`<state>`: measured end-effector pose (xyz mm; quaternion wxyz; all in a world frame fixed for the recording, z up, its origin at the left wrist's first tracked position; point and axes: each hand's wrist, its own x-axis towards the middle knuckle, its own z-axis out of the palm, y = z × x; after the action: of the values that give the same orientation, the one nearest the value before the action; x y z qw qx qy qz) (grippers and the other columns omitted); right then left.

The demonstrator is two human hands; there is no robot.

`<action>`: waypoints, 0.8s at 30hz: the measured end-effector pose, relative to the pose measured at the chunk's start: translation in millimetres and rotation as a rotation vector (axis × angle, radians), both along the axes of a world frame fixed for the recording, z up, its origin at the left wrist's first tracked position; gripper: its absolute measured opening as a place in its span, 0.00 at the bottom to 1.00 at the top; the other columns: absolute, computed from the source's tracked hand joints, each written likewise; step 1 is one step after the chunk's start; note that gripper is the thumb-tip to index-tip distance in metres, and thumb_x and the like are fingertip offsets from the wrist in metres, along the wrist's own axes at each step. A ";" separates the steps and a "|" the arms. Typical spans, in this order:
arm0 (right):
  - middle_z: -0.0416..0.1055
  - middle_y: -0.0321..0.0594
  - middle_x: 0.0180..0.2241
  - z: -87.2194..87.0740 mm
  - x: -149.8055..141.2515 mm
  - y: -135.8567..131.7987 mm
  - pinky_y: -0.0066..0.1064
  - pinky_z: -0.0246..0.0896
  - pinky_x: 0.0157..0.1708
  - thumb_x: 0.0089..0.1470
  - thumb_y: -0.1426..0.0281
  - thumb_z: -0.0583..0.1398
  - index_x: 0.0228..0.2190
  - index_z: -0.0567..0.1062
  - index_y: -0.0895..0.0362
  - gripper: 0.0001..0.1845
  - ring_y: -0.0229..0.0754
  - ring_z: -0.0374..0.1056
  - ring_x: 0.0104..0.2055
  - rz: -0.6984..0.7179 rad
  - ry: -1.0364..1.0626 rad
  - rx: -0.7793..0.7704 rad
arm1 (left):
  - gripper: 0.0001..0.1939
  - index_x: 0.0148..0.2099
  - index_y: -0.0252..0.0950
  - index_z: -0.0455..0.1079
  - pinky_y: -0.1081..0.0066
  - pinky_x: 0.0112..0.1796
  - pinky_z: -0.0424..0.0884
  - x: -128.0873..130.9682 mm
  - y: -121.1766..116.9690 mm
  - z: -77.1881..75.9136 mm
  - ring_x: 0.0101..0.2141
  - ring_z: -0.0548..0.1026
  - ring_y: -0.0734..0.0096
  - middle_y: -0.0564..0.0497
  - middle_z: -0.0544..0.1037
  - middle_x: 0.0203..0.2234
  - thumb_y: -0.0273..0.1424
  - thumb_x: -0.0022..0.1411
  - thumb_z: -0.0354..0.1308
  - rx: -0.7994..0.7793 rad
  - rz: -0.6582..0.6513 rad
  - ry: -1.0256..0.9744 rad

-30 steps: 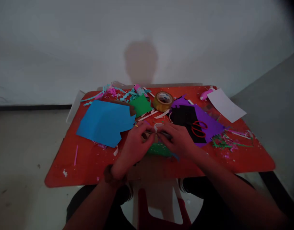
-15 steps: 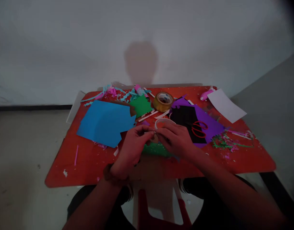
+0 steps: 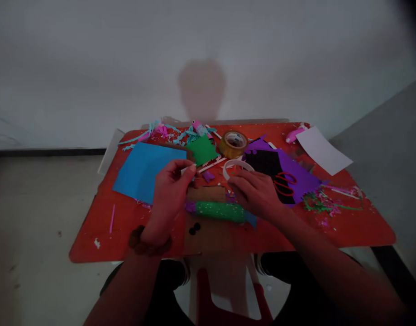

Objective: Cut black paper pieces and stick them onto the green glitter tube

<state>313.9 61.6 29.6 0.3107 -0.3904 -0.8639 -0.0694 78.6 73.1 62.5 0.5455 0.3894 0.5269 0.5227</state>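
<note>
In my right hand (image 3: pixel 253 190) the fingers are closed on the near edge of a white tape roll (image 3: pixel 240 163), held tilted above the table. My left hand (image 3: pixel 172 188) pinches thumb against fingertips, with a small pale strip of tape (image 3: pixel 184 171) showing there; its full length is hard to see. Below and between the hands lies a green speckled paper tube (image 3: pixel 221 211) with a purple left end and a blue right end. Two black discs (image 3: pixel 194 228) rest on cardboard (image 3: pixel 208 240) in front of it.
Around these on the red table (image 3: pixel 102 226) lie blue paper (image 3: pixel 143 172), green paper (image 3: pixel 203 151), a brown tape roll (image 3: pixel 233 145), purple paper (image 3: pixel 303 176), black paper (image 3: pixel 262 163), red-handled scissors (image 3: pixel 285 184), white paper (image 3: pixel 325 151) and paper scraps (image 3: pixel 325 203).
My hands have parted: the left moved left and slightly up, while the right stayed at the tape roll. The green tube and black discs now show between them.
</note>
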 end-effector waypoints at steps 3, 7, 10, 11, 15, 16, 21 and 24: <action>0.83 0.45 0.40 -2.8 3.6 5.6 0.34 0.67 0.37 0.71 0.73 0.58 0.44 0.78 0.55 0.08 0.44 0.76 0.37 0.009 -0.038 -0.009 | 0.15 0.44 0.39 0.78 0.72 0.28 0.68 -5.9 -1.5 -2.3 0.25 0.73 0.76 0.54 0.80 0.31 0.41 0.60 0.74 0.044 -0.060 0.073; 0.83 0.49 0.46 -14.9 -3.0 14.4 0.37 0.70 0.44 0.72 0.73 0.57 0.48 0.78 0.57 0.10 0.49 0.78 0.47 0.138 -0.103 -0.102 | 0.15 0.43 0.37 0.80 0.73 0.29 0.68 -5.3 -6.1 -6.0 0.27 0.73 0.74 0.53 0.80 0.30 0.42 0.59 0.74 -0.012 -0.142 0.125; 0.83 0.51 0.46 -26.7 -8.5 22.3 0.39 0.70 0.48 0.71 0.74 0.56 0.47 0.78 0.57 0.11 0.51 0.77 0.50 0.200 -0.086 -0.186 | 0.15 0.41 0.38 0.80 0.73 0.30 0.68 -6.4 -7.0 -4.1 0.29 0.74 0.73 0.53 0.81 0.30 0.43 0.59 0.74 -0.025 -0.174 0.142; 0.83 0.51 0.46 -30.0 -9.6 25.2 0.40 0.70 0.50 0.71 0.74 0.56 0.47 0.78 0.57 0.11 0.52 0.77 0.51 0.216 -0.077 -0.222 | 0.15 0.40 0.38 0.81 0.73 0.30 0.69 -7.3 -6.8 -3.2 0.29 0.75 0.72 0.52 0.81 0.30 0.43 0.59 0.73 -0.027 -0.178 0.152; 0.81 0.52 0.51 -38.1 -11.4 35.3 0.41 0.69 0.53 0.70 0.74 0.59 0.46 0.78 0.58 0.08 0.53 0.75 0.55 0.296 -0.041 -0.390 | 0.16 0.46 0.38 0.81 0.72 0.32 0.70 -9.4 -5.5 -2.9 0.31 0.77 0.69 0.52 0.81 0.30 0.41 0.60 0.72 -0.023 -0.152 0.207; 0.81 0.52 0.52 -39.1 -11.5 37.0 0.41 0.69 0.53 0.69 0.75 0.59 0.46 0.78 0.57 0.08 0.53 0.75 0.54 0.313 -0.036 -0.432 | 0.18 0.50 0.38 0.79 0.71 0.32 0.70 -9.1 -5.4 -4.0 0.32 0.77 0.69 0.52 0.82 0.30 0.40 0.60 0.72 -0.029 -0.148 0.206; 0.80 0.51 0.50 -39.3 -11.9 40.5 0.36 0.66 0.46 0.65 0.77 0.61 0.45 0.79 0.58 0.09 0.50 0.75 0.48 0.302 -0.055 -0.594 | 0.23 0.55 0.39 0.71 0.72 0.33 0.72 -3.9 -8.0 -10.7 0.34 0.79 0.69 0.53 0.81 0.34 0.35 0.59 0.71 -0.057 -0.186 0.179; 0.81 0.52 0.46 -31.3 -12.1 38.5 0.35 0.65 0.43 0.65 0.76 0.60 0.44 0.80 0.59 0.09 0.50 0.75 0.45 0.291 -0.074 -0.622 | 0.18 0.53 0.38 0.73 0.72 0.35 0.73 -0.6 -11.4 -10.7 0.36 0.79 0.69 0.50 0.82 0.39 0.34 0.62 0.68 -0.002 -0.243 0.245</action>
<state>301.7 100.0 -1.7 0.1521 -0.3365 -0.9009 0.2281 78.0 61.8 51.9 0.5367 0.5104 0.5392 0.4009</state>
